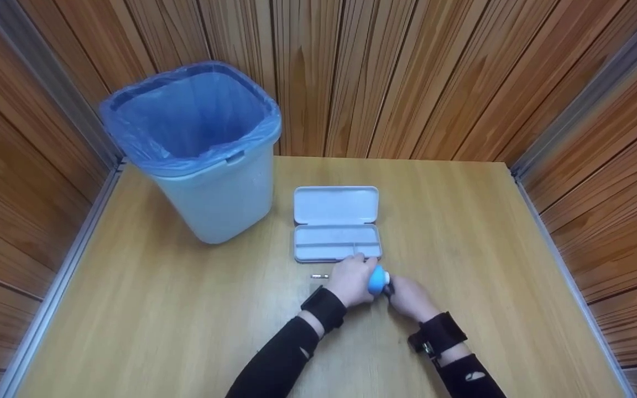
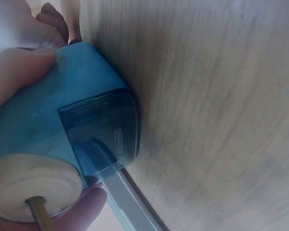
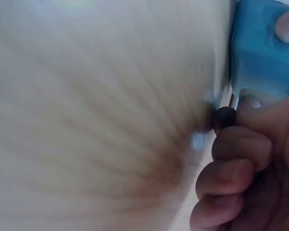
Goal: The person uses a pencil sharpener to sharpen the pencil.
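My left hand (image 1: 351, 279) grips a blue crank pencil sharpener (image 1: 377, 279) in front of the pencil case. In the left wrist view, a pencil (image 2: 39, 214) sticks out of the sharpener's pale round holder, and a see-through dark blue shavings drawer (image 2: 106, 134) faces the table. My right hand (image 1: 411, 298) is at the opposite end. Its thumb and forefinger pinch the crank's black knob (image 3: 224, 119), as the right wrist view shows. The sharpener's body hides the pencil's tip. A short, thin rod-like piece (image 1: 319, 276) shows just left of my left hand.
A light pencil case (image 1: 336, 205) lies with its lid up just beyond my hands; its lower half has dividers. Back left on the wooden table (image 1: 490, 249) stands a bin (image 1: 224, 193) with a blue liner. Wood-panelled walls enclose the back and sides.
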### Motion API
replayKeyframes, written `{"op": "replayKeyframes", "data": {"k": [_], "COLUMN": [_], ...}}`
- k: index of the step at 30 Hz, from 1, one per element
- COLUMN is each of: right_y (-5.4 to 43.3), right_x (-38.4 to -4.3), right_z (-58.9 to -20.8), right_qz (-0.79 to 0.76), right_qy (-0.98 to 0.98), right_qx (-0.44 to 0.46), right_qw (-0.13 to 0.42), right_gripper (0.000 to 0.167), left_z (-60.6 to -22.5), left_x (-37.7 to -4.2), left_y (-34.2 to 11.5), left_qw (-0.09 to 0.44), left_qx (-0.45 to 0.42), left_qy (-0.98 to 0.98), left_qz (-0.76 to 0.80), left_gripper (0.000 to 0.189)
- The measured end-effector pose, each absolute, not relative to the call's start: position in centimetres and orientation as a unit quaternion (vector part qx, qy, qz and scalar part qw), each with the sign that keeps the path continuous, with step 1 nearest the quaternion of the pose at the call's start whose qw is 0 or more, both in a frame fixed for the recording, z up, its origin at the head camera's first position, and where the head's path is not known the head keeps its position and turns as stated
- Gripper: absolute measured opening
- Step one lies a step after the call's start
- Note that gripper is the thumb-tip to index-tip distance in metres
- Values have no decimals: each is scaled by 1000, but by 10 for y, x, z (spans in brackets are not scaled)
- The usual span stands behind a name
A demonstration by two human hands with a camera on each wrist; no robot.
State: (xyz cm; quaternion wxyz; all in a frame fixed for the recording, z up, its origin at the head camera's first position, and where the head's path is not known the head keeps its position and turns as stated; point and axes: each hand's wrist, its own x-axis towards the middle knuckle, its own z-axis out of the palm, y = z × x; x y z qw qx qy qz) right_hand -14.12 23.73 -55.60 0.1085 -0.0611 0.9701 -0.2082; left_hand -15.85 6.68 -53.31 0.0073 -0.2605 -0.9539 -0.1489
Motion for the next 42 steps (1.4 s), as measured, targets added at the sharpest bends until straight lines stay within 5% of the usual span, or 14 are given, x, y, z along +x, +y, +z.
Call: {"op": "replayKeyframes", "data": {"k": [27, 42], "right_y": [239, 241], "right_x": [-98, -111], "right_z": [-528, -501], "right_qz": [-241, -236], "right_qy": [964, 967], "right_qx": [-75, -87], "right_qw": [78, 49], "right_gripper": [6, 8], "left_z": [-535, -536], "left_x": [-159, -159], "left_y": [67, 67], "left_qw": [19, 19], "left_qx": [-258, -261], "left_qy": [-957, -957], "left_qz": [-130, -129], "left_gripper": [62, 59]}}
